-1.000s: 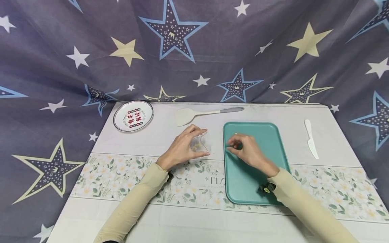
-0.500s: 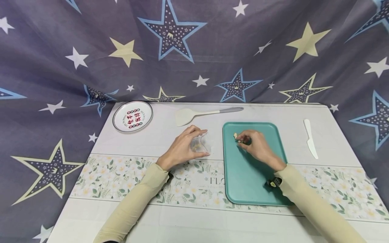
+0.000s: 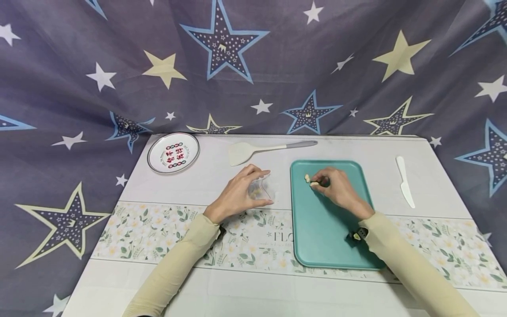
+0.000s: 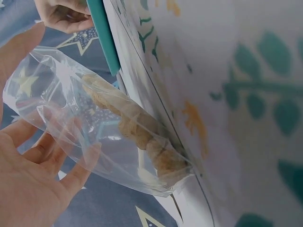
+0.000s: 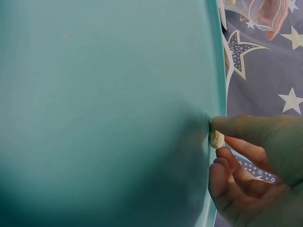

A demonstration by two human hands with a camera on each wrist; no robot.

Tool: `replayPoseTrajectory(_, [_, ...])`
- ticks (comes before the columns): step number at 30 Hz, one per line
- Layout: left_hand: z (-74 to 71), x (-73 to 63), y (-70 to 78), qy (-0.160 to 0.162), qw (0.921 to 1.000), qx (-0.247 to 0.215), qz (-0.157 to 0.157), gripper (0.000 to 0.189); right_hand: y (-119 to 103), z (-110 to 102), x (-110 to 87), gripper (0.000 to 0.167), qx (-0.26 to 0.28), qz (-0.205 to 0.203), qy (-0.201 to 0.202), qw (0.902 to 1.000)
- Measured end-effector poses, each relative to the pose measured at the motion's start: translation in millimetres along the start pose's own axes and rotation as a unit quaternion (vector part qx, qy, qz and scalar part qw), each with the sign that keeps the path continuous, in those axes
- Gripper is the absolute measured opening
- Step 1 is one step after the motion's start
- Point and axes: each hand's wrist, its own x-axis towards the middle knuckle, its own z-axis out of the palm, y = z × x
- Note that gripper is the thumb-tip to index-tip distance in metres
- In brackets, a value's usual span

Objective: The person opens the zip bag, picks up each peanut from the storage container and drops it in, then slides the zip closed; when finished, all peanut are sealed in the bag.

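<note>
In the head view, my left hand (image 3: 236, 190) curls round a clear plastic zip bag (image 3: 259, 188) standing left of the teal tray, thumb and fingers spread about its mouth. Several tan, lumpy peanuts (image 4: 137, 127) lie along the bag's bottom in the left wrist view. My right hand (image 3: 336, 187) is low over the tray (image 3: 328, 240), near its upper left part. Between its thumb and fingertips it pinches a pale peanut (image 5: 217, 139), right at the tray's surface. Another peanut (image 3: 306, 178) lies just beyond these fingertips.
A white plate (image 3: 158, 163) with red lettering stands at the back left. Behind the hands lies a cream spatula (image 3: 241, 152) with a grey handle. Right of the tray is a white knife (image 3: 405, 181). A star-patterned cloth (image 3: 277, 66) hangs behind the table.
My right hand has moved right from the tray's left edge and is now nearly still. Peanuts at its fingertips have come into view. The left hand and bag have stayed in place.
</note>
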Motion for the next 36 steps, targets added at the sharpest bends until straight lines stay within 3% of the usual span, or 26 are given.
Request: replayPoseTrajectory(36, [2.2, 0.1, -2.0, 0.005, 1.0000, -0.001, 0.007, 0.081, -3.0, 2.7, -3.7, 0.008, 0.010, 0.007, -0.024, 0.9996])
